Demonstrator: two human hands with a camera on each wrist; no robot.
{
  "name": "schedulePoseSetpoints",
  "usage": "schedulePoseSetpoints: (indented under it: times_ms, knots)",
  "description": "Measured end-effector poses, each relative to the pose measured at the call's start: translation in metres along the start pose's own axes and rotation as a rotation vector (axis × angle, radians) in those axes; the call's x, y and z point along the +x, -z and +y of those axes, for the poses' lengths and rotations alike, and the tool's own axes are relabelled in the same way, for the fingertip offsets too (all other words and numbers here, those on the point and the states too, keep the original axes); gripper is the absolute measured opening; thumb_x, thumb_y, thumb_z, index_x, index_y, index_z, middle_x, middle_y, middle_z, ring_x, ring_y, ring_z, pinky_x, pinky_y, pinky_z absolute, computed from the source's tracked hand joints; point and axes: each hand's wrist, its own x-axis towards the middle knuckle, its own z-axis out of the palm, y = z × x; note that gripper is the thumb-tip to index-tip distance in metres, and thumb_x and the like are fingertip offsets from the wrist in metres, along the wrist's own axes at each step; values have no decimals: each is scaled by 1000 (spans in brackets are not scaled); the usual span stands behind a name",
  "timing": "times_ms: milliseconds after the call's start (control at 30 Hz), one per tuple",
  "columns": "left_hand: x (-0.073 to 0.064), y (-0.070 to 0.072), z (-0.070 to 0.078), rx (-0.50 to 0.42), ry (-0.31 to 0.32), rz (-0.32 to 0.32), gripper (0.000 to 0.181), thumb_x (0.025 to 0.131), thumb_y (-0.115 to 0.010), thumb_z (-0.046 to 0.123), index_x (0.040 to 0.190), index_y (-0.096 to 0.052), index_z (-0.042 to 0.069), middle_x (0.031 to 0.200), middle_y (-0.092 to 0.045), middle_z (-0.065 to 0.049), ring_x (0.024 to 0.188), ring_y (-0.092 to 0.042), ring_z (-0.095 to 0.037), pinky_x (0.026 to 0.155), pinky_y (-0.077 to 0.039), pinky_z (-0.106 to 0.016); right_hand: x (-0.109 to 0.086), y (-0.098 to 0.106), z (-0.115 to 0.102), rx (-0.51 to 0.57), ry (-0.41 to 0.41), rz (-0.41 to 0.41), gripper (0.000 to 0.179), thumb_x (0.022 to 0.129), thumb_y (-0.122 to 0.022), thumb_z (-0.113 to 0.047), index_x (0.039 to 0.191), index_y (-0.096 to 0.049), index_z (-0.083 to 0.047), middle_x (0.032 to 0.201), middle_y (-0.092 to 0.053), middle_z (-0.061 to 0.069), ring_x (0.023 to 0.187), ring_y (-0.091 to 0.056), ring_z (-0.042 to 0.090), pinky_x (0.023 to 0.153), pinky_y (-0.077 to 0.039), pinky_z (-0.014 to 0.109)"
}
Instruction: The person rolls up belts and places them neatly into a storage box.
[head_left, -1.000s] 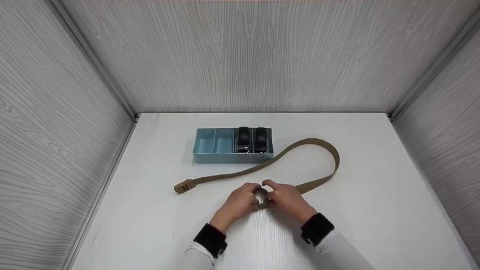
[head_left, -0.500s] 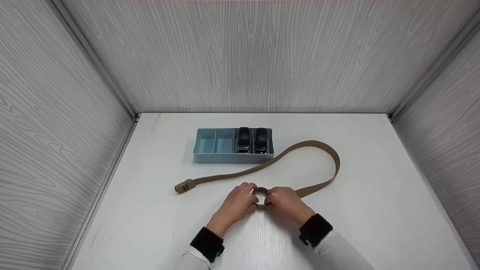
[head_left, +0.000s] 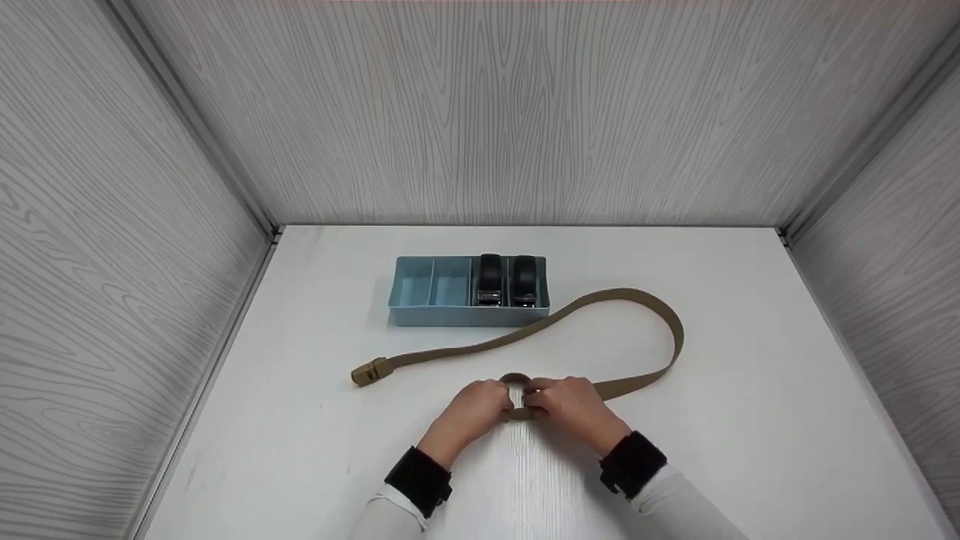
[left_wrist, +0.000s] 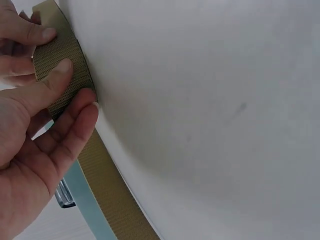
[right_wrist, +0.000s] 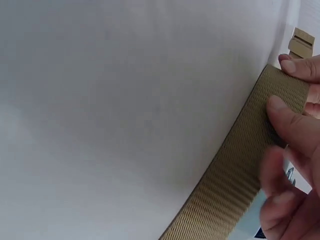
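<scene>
A tan webbing belt (head_left: 480,347) lies on edge on the white table, curving in a wide loop to the right. Its buckle (head_left: 371,371) is at the left end. The other end forms a small round coil between my hands. My left hand (head_left: 474,409) pinches the coil's left side; in the left wrist view its thumb (left_wrist: 59,75) presses the webbing. On the coil's right side my right hand (head_left: 576,406) pinches the band, its thumb (right_wrist: 282,112) flat against the webbing in the right wrist view. Fingers hide parts of the coil's sides.
Behind the belt stands a blue divided tray (head_left: 457,316), close to the strap at its right front corner. Two black objects with shiny metal ends, one black object (head_left: 490,274) and another black object (head_left: 525,276), occupy its right compartments. Grey wood-grain panels (head_left: 480,112) enclose the table.
The belt's wide loop has drawn slightly nearer to me. Fingers of both hands have shifted their grip around the coil. The buckle and tray stay in place.
</scene>
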Motion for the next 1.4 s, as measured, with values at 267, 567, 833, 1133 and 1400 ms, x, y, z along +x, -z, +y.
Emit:
schedulePoseSetpoints:
  times_ms: [267, 567, 833, 1133, 1400]
  knots:
    - [2, 4, 1, 33, -41, -6, 8, 83, -75, 10, 76, -75, 11, 76, -64, 2, 70, -58, -12, 66, -48, -27, -3, 2, 2, 53, 9, -9, 5, 78, -78, -15, 80, -74, -15, 85, -64, -2, 66, -61, 14, 56, -47, 28]
    - [3, 1, 7, -77, -32, -22, 13, 85, -72, 7, 73, -72, 10, 74, -63, 2, 66, -55, -10, 61, -45, -26, -5, -1, 0, 41, 45, 11, 7, 79, -77, -10, 79, -73, -16, 80, -64, -5, 63, -58, 10, 54, -45, 25]
    - [4, 3, 6, -84, -27, -43, 13, 85, -73, 7, 73, -73, 11, 76, -64, 3, 67, -55, -10, 63, -46, -26, -12, 4, 9, 104, 38, 3, 10, 76, -80, -10, 83, -74, -15, 87, -65, -5, 70, -61, 9, 60, -48, 26]
    - [6, 4, 14, -132, -29, -43, 15, 88, -72, 11, 72, -73, 10, 68, -61, 5, 62, -45, -6, 59, -41, -23, -11, 4, 7, 104, 20, -52, 4, 80, -77, -12, 81, -74, -14, 84, -66, -4, 68, -60, 8, 58, -47, 25]
    - [6, 5, 10, -94, -44, -49, 14, 86, -70, 4, 74, -72, 10, 76, -62, 4, 69, -53, -9, 65, -45, -25, -16, 6, 11, 71, -5, -27, 8, 77, -79, -15, 83, -75, -17, 88, -65, -7, 72, -61, 7, 61, -49, 26]
